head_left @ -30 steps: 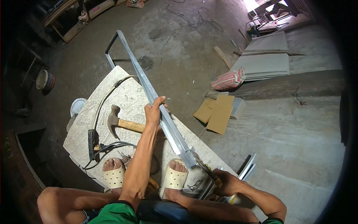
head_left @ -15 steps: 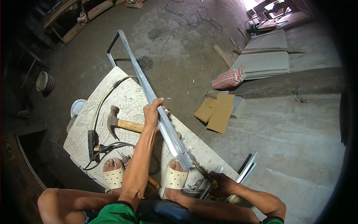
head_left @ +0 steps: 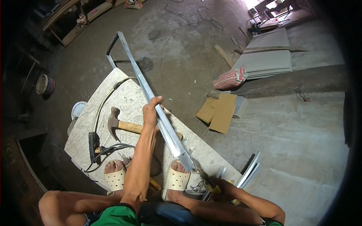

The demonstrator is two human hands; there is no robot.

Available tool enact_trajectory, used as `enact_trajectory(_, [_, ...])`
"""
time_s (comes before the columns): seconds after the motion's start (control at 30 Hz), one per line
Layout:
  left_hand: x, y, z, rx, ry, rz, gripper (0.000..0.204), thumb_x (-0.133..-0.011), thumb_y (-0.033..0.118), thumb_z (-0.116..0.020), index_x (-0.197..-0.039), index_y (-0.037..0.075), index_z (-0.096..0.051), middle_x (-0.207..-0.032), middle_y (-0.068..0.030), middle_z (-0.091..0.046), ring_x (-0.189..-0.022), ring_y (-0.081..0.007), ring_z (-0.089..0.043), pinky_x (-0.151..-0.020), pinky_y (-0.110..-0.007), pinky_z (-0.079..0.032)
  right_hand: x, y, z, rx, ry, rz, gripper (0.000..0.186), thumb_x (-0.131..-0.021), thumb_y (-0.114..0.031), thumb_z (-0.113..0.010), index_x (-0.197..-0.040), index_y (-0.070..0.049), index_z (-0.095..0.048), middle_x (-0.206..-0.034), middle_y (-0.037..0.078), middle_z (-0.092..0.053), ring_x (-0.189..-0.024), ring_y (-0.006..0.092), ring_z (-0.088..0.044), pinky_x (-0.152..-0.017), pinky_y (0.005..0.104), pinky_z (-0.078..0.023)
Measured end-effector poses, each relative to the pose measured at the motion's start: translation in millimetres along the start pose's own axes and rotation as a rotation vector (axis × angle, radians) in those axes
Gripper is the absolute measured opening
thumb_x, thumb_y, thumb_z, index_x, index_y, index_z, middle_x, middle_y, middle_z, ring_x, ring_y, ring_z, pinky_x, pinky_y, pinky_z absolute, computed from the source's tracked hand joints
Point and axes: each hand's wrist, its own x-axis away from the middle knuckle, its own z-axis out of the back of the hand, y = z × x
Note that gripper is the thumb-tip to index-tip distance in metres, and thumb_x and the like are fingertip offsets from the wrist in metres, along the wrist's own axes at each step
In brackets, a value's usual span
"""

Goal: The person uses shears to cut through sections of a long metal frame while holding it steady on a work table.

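Observation:
My left hand (head_left: 151,113) is closed round a long galvanized metal channel (head_left: 170,135), which slopes from the far left toward my right foot. At its far end the channel bends into an angled frame shape. My right hand (head_left: 225,189) grips metal snips (head_left: 203,176) with yellow on the handles. The snips' jaws are at the channel's near end; whether they bite into the metal is hard to see. Left of my left forearm, a claw hammer (head_left: 126,125) with a wooden handle lies on a rough white board (head_left: 126,96), its handle end partly hidden by my arm.
A cable (head_left: 100,103) and a black block-shaped piece (head_left: 91,145) lie on the board's left side. My sandalled feet rest on it. To the right are metal profiles (head_left: 249,171), cardboard pieces (head_left: 223,115), a red-and-white sack (head_left: 230,78) and stacked sheets (head_left: 266,64). A bucket (head_left: 45,84) stands far left.
My left hand and the channel have shifted slightly left. My right hand has moved a little with the snips, whose handles now stand at a different angle.

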Motion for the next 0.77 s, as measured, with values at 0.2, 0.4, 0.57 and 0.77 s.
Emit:
enact_trajectory(0.2, [3.5, 3.9, 4.5, -0.006, -0.006, 0.023, 0.021, -0.081, 0.029, -0.070, -0.076, 0.014, -0.057, -0.059, 0.0008, -0.055, -0.045, -0.0096, -0.052, -0.042, -0.023, -0.044, -2.0, 6.4, -3.6, -0.004, 0.032, -0.012, 0.079, -0.074, -0.029, -0.070, -0.142, -0.006, -0.036, -0.137, 0.022, -0.049, -0.128, 0.0365, -0.046, -0.107, 0.0423, -0.038])
enact_trajectory(0.4, [-1.8, -1.1, 8.2, 0.086, 0.002, -0.018, 0.024, -0.078, 0.028, -0.071, -0.075, 0.009, -0.057, -0.057, -0.0014, -0.052, -0.042, -0.0108, -0.051, -0.039, -0.025, -0.043, 0.4, 3.1, 10.6, 0.027, -0.093, -0.073, 0.084, -0.072, -0.032, -0.072, -0.140, 0.000, -0.036, -0.141, 0.024, -0.043, -0.132, 0.0365, -0.041, -0.110, 0.0412, -0.036])
enact_trajectory(0.57, [-7.4, -6.5, 14.5, 0.075, -0.076, -0.025, 0.025, -0.083, 0.030, -0.069, -0.071, 0.016, -0.053, -0.056, 0.0024, -0.051, -0.042, -0.0098, -0.051, -0.040, -0.023, -0.043, -2.4, -9.7, 12.8, 0.026, -0.035, -0.041, 0.083, -0.072, -0.033, -0.072, -0.139, 0.001, -0.036, -0.138, 0.025, -0.044, -0.130, 0.0379, -0.043, -0.109, 0.0421, -0.036])
enact_trajectory(0.77, [-7.5, -6.6, 16.5, 0.057, -0.077, -0.009, 0.024, -0.083, 0.031, -0.069, -0.072, 0.015, -0.053, -0.054, 0.0010, -0.051, -0.042, -0.0108, -0.051, -0.043, -0.024, -0.044, -5.2, -16.0, 13.8, 0.067, -0.025, -0.065, 0.085, -0.071, -0.035, -0.072, -0.139, 0.000, -0.034, -0.137, 0.024, -0.044, -0.130, 0.0379, -0.042, -0.109, 0.0418, -0.036])
